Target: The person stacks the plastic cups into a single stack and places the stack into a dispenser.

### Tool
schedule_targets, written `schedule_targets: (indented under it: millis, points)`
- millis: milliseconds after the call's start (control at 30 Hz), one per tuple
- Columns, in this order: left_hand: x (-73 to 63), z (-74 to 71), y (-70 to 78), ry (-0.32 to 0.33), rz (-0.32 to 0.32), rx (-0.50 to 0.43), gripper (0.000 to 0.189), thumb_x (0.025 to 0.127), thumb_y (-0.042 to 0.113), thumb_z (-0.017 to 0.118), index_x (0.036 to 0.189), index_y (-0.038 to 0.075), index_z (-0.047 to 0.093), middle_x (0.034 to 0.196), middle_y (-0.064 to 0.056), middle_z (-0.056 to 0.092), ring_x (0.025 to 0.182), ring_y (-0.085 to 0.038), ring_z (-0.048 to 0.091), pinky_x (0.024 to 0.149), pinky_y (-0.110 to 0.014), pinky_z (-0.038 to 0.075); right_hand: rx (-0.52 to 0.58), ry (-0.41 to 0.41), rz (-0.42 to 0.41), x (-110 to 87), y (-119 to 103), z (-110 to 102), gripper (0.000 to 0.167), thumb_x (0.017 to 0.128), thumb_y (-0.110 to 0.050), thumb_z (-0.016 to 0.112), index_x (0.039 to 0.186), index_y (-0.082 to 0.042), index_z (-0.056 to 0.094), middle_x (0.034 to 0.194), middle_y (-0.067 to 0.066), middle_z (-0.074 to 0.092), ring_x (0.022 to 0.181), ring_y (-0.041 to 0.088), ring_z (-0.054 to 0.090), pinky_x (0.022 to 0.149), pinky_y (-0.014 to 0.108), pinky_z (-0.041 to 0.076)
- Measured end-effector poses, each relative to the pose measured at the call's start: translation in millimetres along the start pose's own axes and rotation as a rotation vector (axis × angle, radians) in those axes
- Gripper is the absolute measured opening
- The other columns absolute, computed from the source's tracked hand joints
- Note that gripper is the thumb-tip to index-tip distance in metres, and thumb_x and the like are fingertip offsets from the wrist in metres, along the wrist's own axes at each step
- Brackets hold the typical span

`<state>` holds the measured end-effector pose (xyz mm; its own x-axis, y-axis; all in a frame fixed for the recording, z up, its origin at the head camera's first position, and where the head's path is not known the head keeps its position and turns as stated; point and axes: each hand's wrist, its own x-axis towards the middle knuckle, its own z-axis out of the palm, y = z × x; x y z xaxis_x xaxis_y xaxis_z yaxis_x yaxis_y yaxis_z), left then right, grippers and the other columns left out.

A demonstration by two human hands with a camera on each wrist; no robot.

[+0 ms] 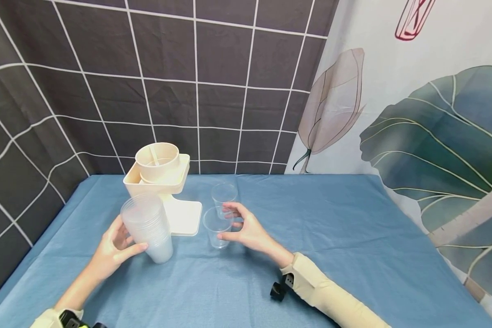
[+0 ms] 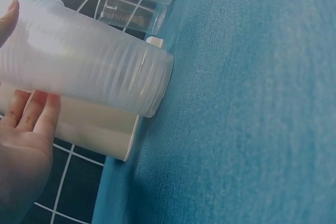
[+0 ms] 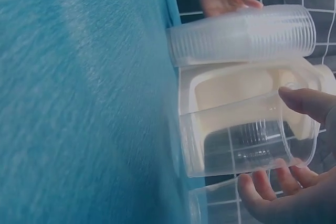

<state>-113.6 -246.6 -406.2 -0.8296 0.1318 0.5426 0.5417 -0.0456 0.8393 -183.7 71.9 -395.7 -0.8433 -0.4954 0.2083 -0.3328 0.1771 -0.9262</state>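
My left hand grips a tall stack of nested clear plastic cups, thumb on one side and fingers on the other. The stack's lower end is right at the blue cloth in the left wrist view. With thumb and fingers on opposite sides near the rim, my right hand holds a single clear plastic cup, upright at the cloth. Just behind it stands another clear plastic cup, partly hidden by the held cup and my right fingers.
Behind the stack stands a cream-coloured stand with a flat base, a tray-like top and a round container on it. Blue cloth covers the table. A dark gridded curtain and a leaf-printed one hang behind.
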Motion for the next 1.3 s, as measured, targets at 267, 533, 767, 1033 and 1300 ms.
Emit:
schedule_targets:
  millis: [267,533,767,1033,1300]
  points:
    - [0.1,0.1,-0.1,-0.002,0.008,-0.004,0.090,0.065,-0.033,0.057,0.144,0.005,0.036,0.133,0.009,0.054,0.120,0.001,0.052,0.093,-0.009,0.045,0.026,0.030,-0.014,1.2,-9.1,4.7,0.071,0.074,-0.003,0.079,0.136,-0.002,0.044,0.133,0.025,0.052,0.120,0.037,0.055,0.099,0.049,0.047]
    - [0.6,-0.1,0.2,-0.003,0.009,0.001,0.090,0.065,-0.033,0.057,0.144,0.005,0.036,0.132,0.009,0.055,0.120,0.001,0.053,0.093,-0.010,0.045,0.040,0.036,-0.046,4.3,-18.8,6.0,0.072,0.075,-0.005,0.078,0.138,-0.002,0.042,0.133,0.016,0.054,0.119,0.035,0.056,0.099,0.042,0.049]
    - [0.8,-0.1,0.2,-0.010,0.015,-0.007,0.091,0.064,-0.034,0.057,0.144,0.004,0.035,0.133,0.009,0.055,0.120,0.001,0.053,0.093,-0.010,0.045,0.049,0.053,-0.082,6.8,-29.2,8.8,0.069,0.075,-0.004,0.078,0.136,-0.004,0.045,0.131,0.015,0.055,0.117,0.035,0.057,0.097,0.041,0.050]
    - [0.6,-0.5,0.7,0.003,-0.016,0.019,0.090,0.066,-0.032,0.058,0.145,0.006,0.035,0.133,0.011,0.054,0.120,0.003,0.052,0.093,-0.009,0.045,0.063,0.083,-0.117,11.7,-43.3,13.0,0.068,0.076,-0.003,0.076,0.137,-0.004,0.045,0.130,0.016,0.056,0.116,0.032,0.058,0.095,0.031,0.050]
    - [0.4,-0.6,-0.3,-0.008,0.002,0.001,0.090,0.066,-0.033,0.057,0.144,0.005,0.035,0.134,0.009,0.054,0.121,0.001,0.052,0.093,-0.010,0.045,0.068,0.104,-0.156,14.2,-57.9,16.6,0.068,0.077,-0.003,0.076,0.137,-0.009,0.047,0.130,0.013,0.056,0.115,0.033,0.057,0.097,0.040,0.049]
